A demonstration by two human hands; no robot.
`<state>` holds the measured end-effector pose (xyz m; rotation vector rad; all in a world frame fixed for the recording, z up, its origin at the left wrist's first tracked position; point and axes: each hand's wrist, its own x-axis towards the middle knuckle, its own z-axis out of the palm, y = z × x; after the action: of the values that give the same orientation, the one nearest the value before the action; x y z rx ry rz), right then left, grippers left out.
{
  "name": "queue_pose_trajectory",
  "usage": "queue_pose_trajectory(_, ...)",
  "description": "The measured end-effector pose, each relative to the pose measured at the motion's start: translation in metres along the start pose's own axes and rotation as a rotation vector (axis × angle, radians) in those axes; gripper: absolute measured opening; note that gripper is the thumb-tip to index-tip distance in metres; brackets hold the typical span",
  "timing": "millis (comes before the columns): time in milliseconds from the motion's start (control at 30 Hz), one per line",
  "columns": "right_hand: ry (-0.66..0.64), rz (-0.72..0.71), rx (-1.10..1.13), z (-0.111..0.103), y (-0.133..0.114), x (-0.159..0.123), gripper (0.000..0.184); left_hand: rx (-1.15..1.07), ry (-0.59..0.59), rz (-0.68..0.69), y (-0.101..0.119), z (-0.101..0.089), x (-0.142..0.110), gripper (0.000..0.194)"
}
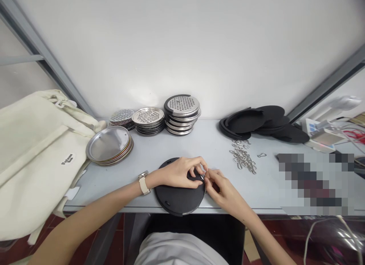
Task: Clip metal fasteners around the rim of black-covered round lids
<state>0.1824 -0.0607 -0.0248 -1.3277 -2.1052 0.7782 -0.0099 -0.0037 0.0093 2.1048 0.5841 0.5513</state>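
Black disc (pixel 181 198): it lay at lower centre of the frame, flat on the counter (pixel 211 143), its near edge reaching over the counter's front edge.
Left grip (pixel 179 173): it arched over the disc's upper right part, thumb and fingers bent around a small metal piece (pixel 202 177); whether the pads closed on anything could not be told.
Right grip (pixel 225 189): it was pinched, seemingly on that same metal piece, at the disc's right edge.
Fine handling: the work there called for one grip bracing the disc while the other moved only the metal; fingertips kept off the opening would have left it easier to see, and a slow, straight push would have risked less slipping or bending.
Loose clips (pixel 243 158): they were heaped right of centre, with a single clip (pixel 261 155) just beside them.
Round plates (pixel 110 143): they sat stacked at left, near a cream bag (pixel 28 143).
Black covers (pixel 245 121): they overlapped in a pile at right, beyond the clips.
Perforated discs (pixel 182 104): they stood in stacks left of centre and at centre, close to the pale wall (pixel 182 40) filling the upper frame.
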Motion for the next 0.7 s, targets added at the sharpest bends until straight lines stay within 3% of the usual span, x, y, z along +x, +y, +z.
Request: queue_pose_trajectory(700,-0.024,-0.005,0.007,-0.0001,-0.0029,0.0003,0.022,0.065,0.023,-0.003,0.0034,-0.0013,-0.0011,0.040)
